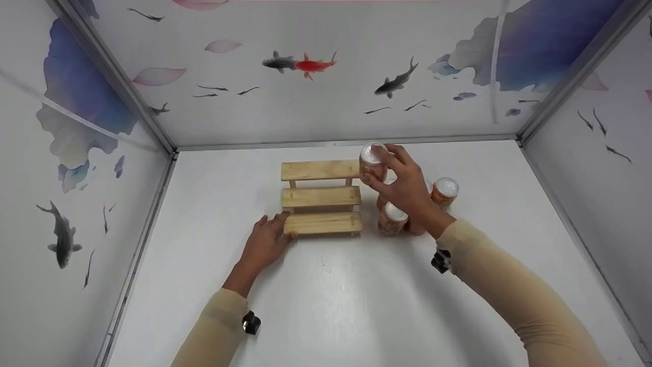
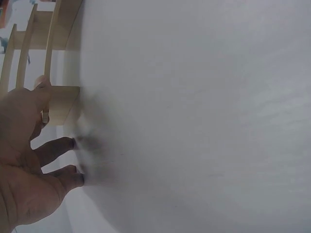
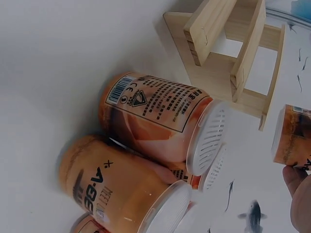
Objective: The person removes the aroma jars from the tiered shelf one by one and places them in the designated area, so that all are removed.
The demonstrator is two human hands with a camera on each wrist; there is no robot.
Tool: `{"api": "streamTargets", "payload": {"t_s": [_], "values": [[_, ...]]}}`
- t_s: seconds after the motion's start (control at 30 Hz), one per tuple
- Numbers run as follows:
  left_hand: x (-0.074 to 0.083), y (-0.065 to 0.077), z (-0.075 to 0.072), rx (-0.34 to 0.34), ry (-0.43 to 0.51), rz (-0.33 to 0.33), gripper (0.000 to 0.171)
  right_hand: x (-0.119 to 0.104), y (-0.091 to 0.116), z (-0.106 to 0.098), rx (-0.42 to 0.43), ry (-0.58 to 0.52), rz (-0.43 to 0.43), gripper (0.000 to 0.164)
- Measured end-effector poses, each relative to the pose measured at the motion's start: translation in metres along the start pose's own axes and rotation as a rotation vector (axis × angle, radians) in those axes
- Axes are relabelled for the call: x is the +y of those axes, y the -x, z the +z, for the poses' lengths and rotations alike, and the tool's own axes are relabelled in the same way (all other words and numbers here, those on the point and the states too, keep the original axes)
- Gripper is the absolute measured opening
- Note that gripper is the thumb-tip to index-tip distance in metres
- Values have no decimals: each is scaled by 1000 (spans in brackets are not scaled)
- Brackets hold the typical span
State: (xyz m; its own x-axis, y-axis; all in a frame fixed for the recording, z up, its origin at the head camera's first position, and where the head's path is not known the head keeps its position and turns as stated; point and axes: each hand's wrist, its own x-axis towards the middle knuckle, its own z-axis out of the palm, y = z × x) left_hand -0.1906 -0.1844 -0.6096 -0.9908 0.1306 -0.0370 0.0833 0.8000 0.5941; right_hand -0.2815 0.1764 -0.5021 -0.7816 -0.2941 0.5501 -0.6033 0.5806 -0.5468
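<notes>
A three-step wooden display rack [image 1: 321,196] stands on the white table. My left hand [image 1: 265,242] grips the left end of its lowest step, with the thumb at the front corner. In the left wrist view the other fingers [image 2: 56,148] reach down beside the rack, tips close over the table. My right hand [image 1: 407,186] holds an orange-labelled jar with a whitish lid [image 1: 371,172], raised at the right end of the top step. The jar is upright, between thumb and fingers. Below that hand stands a cluster of similar jars [image 1: 393,224], partly hidden by hand and forearm.
Another jar [image 1: 445,192] of the cluster shows right of my right wrist. White panels [image 1: 326,112] with painted fish enclose the table [image 1: 326,306] at the back and both sides. The right wrist view shows slotted lids [image 3: 209,138] on the jars.
</notes>
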Motion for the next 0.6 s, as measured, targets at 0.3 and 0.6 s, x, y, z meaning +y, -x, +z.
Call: {"api": "streamTargets", "payload": {"t_s": [0.3, 0.6], "values": [[-1, 0, 1, 34, 20, 34, 63, 5, 13, -18, -3, 35, 48, 67], [0, -1, 2, 58, 2, 78, 59, 12, 27, -34, 39, 79, 30, 66]]}}
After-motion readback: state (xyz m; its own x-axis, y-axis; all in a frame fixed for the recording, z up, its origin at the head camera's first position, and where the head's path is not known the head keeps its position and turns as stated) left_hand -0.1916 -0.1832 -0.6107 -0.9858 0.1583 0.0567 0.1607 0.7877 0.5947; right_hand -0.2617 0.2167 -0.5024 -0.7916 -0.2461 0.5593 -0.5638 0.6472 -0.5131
